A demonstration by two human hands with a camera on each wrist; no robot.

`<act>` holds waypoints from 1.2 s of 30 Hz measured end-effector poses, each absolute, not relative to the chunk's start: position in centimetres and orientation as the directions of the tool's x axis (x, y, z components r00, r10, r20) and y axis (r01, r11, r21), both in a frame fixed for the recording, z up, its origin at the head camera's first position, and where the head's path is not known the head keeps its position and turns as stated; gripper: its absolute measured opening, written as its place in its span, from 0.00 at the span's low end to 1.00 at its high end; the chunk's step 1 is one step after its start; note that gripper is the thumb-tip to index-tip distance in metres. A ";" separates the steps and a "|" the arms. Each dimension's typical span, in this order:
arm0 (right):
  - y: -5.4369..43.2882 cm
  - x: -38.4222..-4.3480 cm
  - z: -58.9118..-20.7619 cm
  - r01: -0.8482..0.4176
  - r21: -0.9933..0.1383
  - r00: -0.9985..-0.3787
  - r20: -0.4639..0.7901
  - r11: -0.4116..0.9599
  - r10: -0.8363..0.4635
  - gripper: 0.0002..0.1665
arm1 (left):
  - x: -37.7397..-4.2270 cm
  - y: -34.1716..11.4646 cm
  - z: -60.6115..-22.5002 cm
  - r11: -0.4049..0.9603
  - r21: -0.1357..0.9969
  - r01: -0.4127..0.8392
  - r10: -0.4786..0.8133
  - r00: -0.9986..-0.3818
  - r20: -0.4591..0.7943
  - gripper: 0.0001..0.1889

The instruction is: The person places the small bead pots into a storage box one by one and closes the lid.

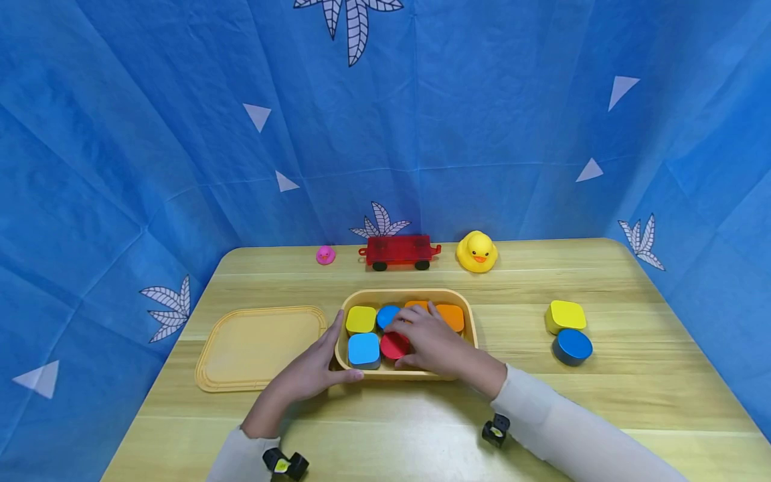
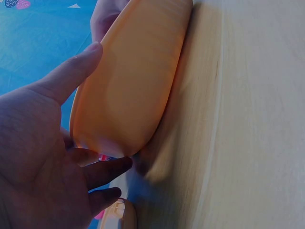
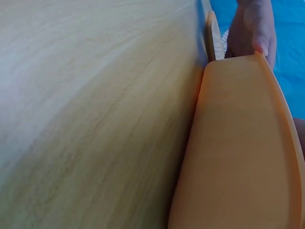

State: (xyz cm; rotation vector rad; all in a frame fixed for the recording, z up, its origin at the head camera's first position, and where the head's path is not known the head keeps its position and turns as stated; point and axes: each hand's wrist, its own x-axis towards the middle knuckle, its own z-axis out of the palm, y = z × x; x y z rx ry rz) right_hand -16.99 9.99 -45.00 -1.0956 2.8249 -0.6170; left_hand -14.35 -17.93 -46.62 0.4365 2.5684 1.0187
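A pale orange plastic box (image 1: pixel 472 328) sits mid-table with several coloured blocks inside. My left hand (image 1: pixel 310 368) braces its left end, the thumb along the near rim and the other fingers extended beside the end wall; the left wrist view shows this hand (image 2: pixel 43 143) at the box wall (image 2: pixel 133 81). Reaching into the box, my right hand (image 1: pixel 430 341) pinches a round red block (image 1: pixel 393 346) between thumb and fingers. Around it are a light blue block (image 1: pixel 364 349), a yellow block (image 1: pixel 361 319), a round blue block (image 1: pixel 387 314) and an orange block (image 1: pixel 452 316), partly covered by the hand.
Left of the box lies a flat matching lid (image 1: pixel 262 348). A yellow block (image 1: pixel 566 316) and a round dark blue block (image 1: pixel 572 346) stand at right. Along the back are a pink duck (image 1: pixel 325 255), a red toy wagon (image 1: pixel 399 250) and a yellow duck (image 1: pixel 477 252).
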 end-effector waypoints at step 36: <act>13.5 -16.0 -44.0 -0.610 -0.463 -0.779 0.203 0.643 -0.593 0.37 | -14.3 -17.7 -46.6 0.697 0.706 0.129 0.385 -0.897 -0.216 0.66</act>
